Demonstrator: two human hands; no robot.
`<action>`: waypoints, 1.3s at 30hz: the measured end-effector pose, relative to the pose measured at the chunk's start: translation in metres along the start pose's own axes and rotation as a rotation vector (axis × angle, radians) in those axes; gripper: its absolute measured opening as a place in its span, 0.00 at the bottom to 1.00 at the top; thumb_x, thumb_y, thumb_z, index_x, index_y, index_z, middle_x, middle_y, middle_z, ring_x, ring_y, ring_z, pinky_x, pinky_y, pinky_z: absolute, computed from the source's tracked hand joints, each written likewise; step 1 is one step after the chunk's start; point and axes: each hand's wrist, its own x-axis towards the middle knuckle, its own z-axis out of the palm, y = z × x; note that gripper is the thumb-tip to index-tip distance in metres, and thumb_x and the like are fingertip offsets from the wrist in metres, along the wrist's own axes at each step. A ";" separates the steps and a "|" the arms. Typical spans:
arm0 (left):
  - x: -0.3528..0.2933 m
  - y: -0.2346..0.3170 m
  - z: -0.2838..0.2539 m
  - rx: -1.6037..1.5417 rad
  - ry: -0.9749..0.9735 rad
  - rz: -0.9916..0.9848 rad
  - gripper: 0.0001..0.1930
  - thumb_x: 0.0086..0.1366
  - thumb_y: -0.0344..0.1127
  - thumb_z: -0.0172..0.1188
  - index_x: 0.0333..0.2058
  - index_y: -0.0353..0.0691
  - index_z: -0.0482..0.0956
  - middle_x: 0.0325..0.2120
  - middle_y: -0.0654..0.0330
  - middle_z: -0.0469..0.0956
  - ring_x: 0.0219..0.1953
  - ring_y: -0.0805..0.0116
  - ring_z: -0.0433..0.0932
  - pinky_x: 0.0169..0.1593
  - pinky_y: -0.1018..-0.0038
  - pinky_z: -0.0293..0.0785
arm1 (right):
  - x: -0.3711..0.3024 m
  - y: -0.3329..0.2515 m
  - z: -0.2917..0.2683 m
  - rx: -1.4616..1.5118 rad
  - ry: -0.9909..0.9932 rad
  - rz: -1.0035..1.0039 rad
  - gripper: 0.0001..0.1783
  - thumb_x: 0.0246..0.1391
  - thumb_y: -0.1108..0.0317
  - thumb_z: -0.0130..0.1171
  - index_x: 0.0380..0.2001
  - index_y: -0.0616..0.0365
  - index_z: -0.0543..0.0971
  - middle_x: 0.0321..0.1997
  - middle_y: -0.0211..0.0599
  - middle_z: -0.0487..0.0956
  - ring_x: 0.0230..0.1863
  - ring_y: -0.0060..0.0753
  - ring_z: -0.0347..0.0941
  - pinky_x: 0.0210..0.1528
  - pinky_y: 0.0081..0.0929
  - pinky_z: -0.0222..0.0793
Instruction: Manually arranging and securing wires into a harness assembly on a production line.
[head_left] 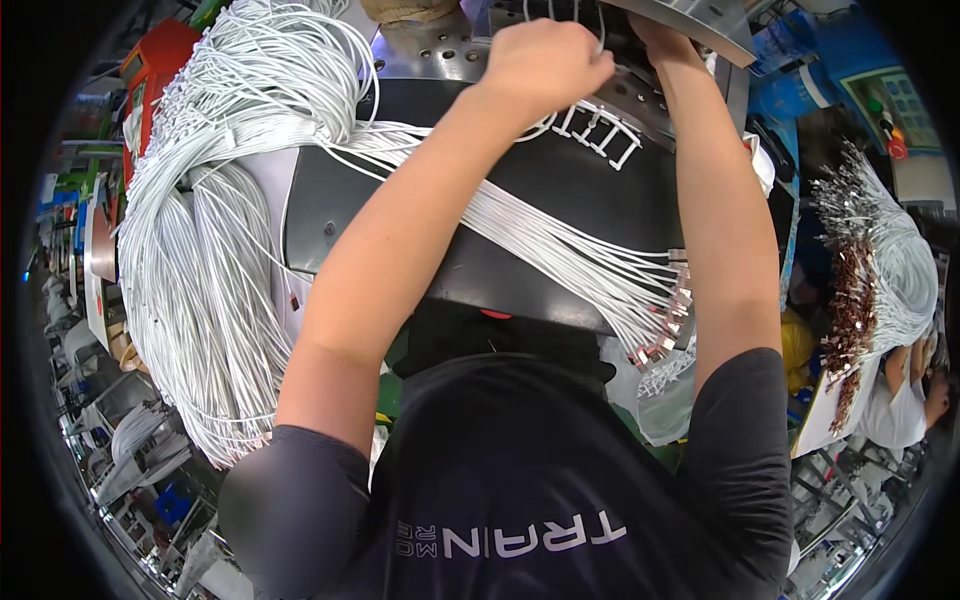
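Observation:
My left hand (545,65) is closed in a fist at the top middle, pinching a thin white wire (600,40) that rises toward a machine. My right hand (662,38) reaches up beside it and is mostly hidden under a grey metal plate (700,18), so its fingers do not show. Under both forearms a fan of white wires (560,250) lies across a black machine cover (560,190), ending in metal terminals (668,310) at the right. A row of white connector pieces (600,130) sits just below my hands.
A very large bundle of white wires (200,250) hangs at the left. Another wire bundle with brown terminals (870,270) hangs at the right, near another person (915,390). A perforated metal plate (430,50) and an orange box (150,60) are at the top left.

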 end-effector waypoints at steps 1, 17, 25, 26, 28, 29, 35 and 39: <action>0.001 -0.003 -0.007 -0.036 -0.085 -0.073 0.12 0.69 0.39 0.56 0.34 0.41 0.86 0.32 0.52 0.84 0.42 0.52 0.83 0.46 0.59 0.79 | 0.001 -0.003 -0.005 -0.025 -0.019 0.022 0.18 0.66 0.56 0.52 0.43 0.59 0.82 0.45 0.53 0.82 0.49 0.48 0.78 0.51 0.39 0.72; 0.011 -0.059 0.048 0.292 0.560 0.196 0.23 0.64 0.36 0.54 0.57 0.35 0.76 0.59 0.47 0.74 0.64 0.48 0.70 0.70 0.48 0.57 | -0.065 -0.115 -0.034 -0.221 -0.011 -0.297 0.27 0.64 0.51 0.54 0.57 0.59 0.77 0.60 0.49 0.78 0.63 0.48 0.71 0.68 0.45 0.60; 0.015 -0.056 0.050 0.217 0.557 0.140 0.21 0.65 0.35 0.53 0.55 0.36 0.77 0.57 0.46 0.75 0.64 0.50 0.70 0.68 0.49 0.60 | -0.073 -0.083 -0.010 -0.490 0.036 -0.214 0.22 0.65 0.56 0.55 0.54 0.59 0.80 0.46 0.52 0.83 0.50 0.53 0.78 0.56 0.41 0.71; 0.013 -0.058 0.048 0.197 0.577 0.163 0.20 0.65 0.35 0.53 0.54 0.36 0.78 0.57 0.45 0.75 0.64 0.50 0.70 0.67 0.50 0.62 | -0.073 -0.078 -0.009 -0.449 0.029 -0.234 0.22 0.65 0.55 0.55 0.55 0.58 0.80 0.46 0.51 0.83 0.49 0.53 0.78 0.56 0.41 0.71; -0.001 -0.054 0.036 0.114 0.439 0.128 0.19 0.66 0.35 0.52 0.53 0.36 0.78 0.56 0.44 0.75 0.63 0.48 0.70 0.65 0.51 0.64 | -0.082 -0.069 -0.021 -0.362 0.018 -0.176 0.23 0.65 0.55 0.55 0.56 0.58 0.79 0.46 0.50 0.84 0.49 0.51 0.79 0.56 0.40 0.72; -0.014 -0.049 0.024 0.039 0.301 0.092 0.18 0.66 0.34 0.52 0.52 0.35 0.79 0.56 0.42 0.75 0.62 0.46 0.70 0.64 0.53 0.66 | -0.088 -0.074 -0.032 -0.270 0.010 -0.118 0.23 0.66 0.55 0.55 0.57 0.57 0.79 0.46 0.50 0.84 0.48 0.48 0.80 0.56 0.38 0.72; -0.252 -0.049 -0.025 -1.751 -0.541 -0.011 0.28 0.74 0.48 0.56 0.56 0.23 0.74 0.39 0.46 0.85 0.37 0.57 0.86 0.37 0.69 0.82 | -0.281 -0.066 -0.184 0.203 0.547 0.299 0.20 0.72 0.65 0.45 0.33 0.68 0.81 0.31 0.39 0.81 0.33 0.29 0.78 0.37 0.24 0.73; -0.366 -0.068 0.028 -1.984 -0.382 -0.565 0.28 0.76 0.53 0.52 0.47 0.25 0.77 0.33 0.48 0.84 0.32 0.58 0.85 0.36 0.70 0.80 | -0.444 -0.068 -0.198 -0.041 0.248 0.508 0.17 0.69 0.66 0.49 0.24 0.59 0.70 0.23 0.29 0.66 0.26 0.23 0.58 0.28 0.28 0.54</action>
